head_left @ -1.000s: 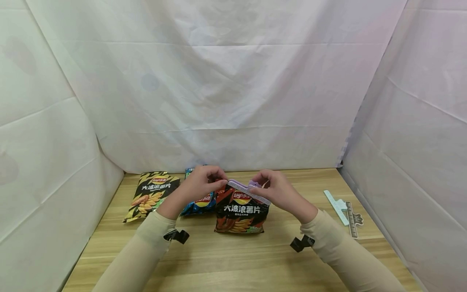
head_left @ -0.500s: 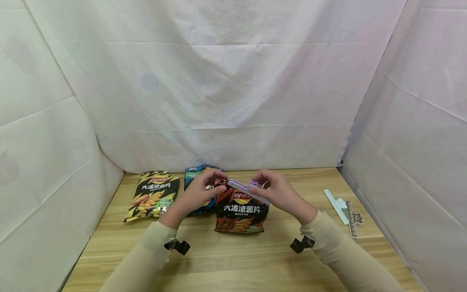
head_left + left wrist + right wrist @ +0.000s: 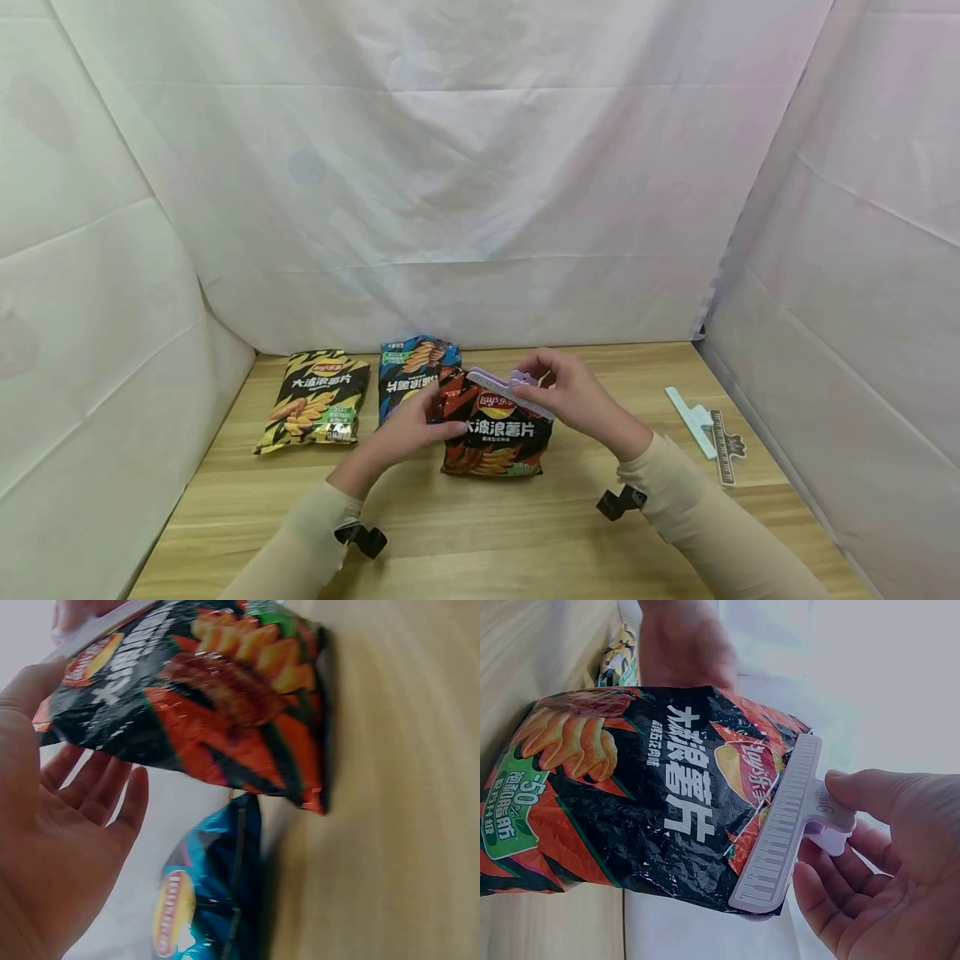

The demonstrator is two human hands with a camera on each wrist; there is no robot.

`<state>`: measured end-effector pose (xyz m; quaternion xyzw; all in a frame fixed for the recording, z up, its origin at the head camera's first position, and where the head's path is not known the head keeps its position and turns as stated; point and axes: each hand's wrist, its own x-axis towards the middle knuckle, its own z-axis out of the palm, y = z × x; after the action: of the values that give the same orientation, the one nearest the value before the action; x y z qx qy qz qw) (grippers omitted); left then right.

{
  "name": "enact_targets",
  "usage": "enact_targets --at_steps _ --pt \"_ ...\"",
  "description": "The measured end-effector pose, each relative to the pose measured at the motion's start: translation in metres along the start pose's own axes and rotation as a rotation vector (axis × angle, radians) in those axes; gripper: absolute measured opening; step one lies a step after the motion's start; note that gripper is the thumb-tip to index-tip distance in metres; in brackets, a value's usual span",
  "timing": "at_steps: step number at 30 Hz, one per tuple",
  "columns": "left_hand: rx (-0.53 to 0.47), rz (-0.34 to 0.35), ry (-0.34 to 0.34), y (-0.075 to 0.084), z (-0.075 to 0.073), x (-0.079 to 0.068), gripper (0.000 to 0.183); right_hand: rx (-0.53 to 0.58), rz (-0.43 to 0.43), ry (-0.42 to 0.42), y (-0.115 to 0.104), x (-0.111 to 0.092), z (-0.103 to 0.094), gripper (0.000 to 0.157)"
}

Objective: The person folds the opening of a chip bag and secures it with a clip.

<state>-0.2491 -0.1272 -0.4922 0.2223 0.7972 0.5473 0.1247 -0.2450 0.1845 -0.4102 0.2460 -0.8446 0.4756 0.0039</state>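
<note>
A black-and-red potato chip bag (image 3: pixel 491 454) stands upright mid-table, a lilac bag clip (image 3: pixel 780 825) along its top edge. My right hand (image 3: pixel 573 396) pinches the clip's handle between thumb and fingers. At the bag's left side is my left hand (image 3: pixel 408 429); its thumb lies in front of the bag's edge while its loosely spread fingers (image 3: pixel 101 787) are behind the bag. A blue chip bag (image 3: pixel 405 362) lies behind the left hand, partly hidden by the hand and the clipped bag.
A yellow-and-black chip bag (image 3: pixel 315 400) lies at the left of the wooden table (image 3: pixel 480 542). On the right are a mint-green bag clip (image 3: pixel 693 423) and a grey clip (image 3: pixel 725 450), side by side. White cloth (image 3: pixel 480 167) encloses the back and sides.
My left hand has come away from the clip's left end and moved down along the bag's left side, uncovering more of the blue bag. The right hand stays on the clip.
</note>
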Motion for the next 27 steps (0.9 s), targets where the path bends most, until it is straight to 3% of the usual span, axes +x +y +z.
enact_targets --at_steps 4,8,13,18,27 --pt "-0.012 -0.016 -0.043 -0.009 0.011 -0.005 0.082 -0.006 -0.002 0.000 0.000 0.000 0.000 0.016" --pt "0.001 -0.047 -0.036 -0.018 0.022 -0.008 0.090 -0.016 -0.003 0.006 0.000 -0.001 0.001 0.016" --pt "0.045 -0.025 -0.058 -0.030 0.032 -0.006 0.089 -0.022 -0.003 0.014 0.001 -0.001 0.001 0.016" --pt "0.058 0.015 -0.088 -0.036 0.037 -0.002 0.082 -0.030 -0.013 0.022 0.005 -0.002 0.000 0.016" --pt "0.083 0.016 -0.097 -0.038 0.040 0.001 0.081 -0.016 -0.003 0.051 0.012 -0.002 -0.002 0.017"
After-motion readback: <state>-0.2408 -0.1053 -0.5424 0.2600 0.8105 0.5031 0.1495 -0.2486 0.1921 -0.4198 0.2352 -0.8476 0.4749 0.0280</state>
